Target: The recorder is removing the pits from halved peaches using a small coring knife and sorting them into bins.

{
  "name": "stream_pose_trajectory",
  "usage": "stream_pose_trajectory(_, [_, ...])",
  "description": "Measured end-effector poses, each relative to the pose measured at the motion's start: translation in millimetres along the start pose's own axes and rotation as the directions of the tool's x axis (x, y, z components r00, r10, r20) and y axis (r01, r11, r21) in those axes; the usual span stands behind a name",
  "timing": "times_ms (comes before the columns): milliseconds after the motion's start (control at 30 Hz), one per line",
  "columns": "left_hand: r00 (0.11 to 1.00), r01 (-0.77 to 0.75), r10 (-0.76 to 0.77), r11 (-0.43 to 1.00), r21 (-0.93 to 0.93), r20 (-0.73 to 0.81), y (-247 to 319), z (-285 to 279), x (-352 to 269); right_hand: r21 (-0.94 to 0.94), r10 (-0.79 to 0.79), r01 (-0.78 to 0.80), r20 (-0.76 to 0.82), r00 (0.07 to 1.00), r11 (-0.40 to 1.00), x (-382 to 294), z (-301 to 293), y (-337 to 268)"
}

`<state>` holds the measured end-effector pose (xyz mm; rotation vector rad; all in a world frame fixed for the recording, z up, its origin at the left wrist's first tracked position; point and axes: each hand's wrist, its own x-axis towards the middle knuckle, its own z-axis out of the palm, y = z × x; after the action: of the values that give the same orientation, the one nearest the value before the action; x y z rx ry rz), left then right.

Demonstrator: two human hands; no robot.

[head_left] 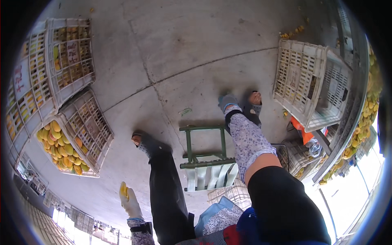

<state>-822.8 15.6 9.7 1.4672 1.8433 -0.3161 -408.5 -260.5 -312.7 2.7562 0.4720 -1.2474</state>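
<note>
My left hand [131,203], in a white glove with a dark wristband above it, hangs at the lower left beside my black trouser leg [167,196]. A yellow patch shows at its fingers; whether it is part of the glove or something held, I cannot tell. My right hand [229,102], in a greyish glove below a floral oversleeve [246,131], reaches down beside my right clog [252,108]. Its fingers are in shadow and blurred. Between my legs stands a green-framed folding stool [211,174] with pale straps, left of my right forearm and touched by neither hand.
At the left, plastic crates [73,52] and a nearer crate [88,131] hold yellow-green mangoes [61,147]. At the right, a white plastic crate [297,76] stands by a metal-edged table [352,122] bearing yellow fruit [363,128]. An orange bag [301,130] is below. A green scrap [185,111] lies on the concrete floor [190,39].
</note>
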Motion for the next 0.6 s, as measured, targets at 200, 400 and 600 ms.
stream_pose_trajectory(200, [0.974, -0.191, 0.176, 0.976, 0.1, 0.145, 57.4, -2.8, 1.6, 0.981, 0.27, -0.025, -0.028, 0.963, 0.194, -66.6, -107.0, -25.2])
stream_pose_trajectory(400, [0.825, -0.495, 0.411, 0.857, 0.145, 0.387, 176.6, -0.8, 40.2, 0.832, 0.587, 0.418, -0.553, 0.591, 0.363, -177.8, -306.8, 48.6])
stream_pose_trajectory(600, [0.652, -0.713, 0.565, 0.683, 0.157, 0.506, 329.2, 10.7, 11.1, 0.882, 0.647, 0.335, -0.471, 0.6, 0.331, -319.0, -305.4, 147.8])
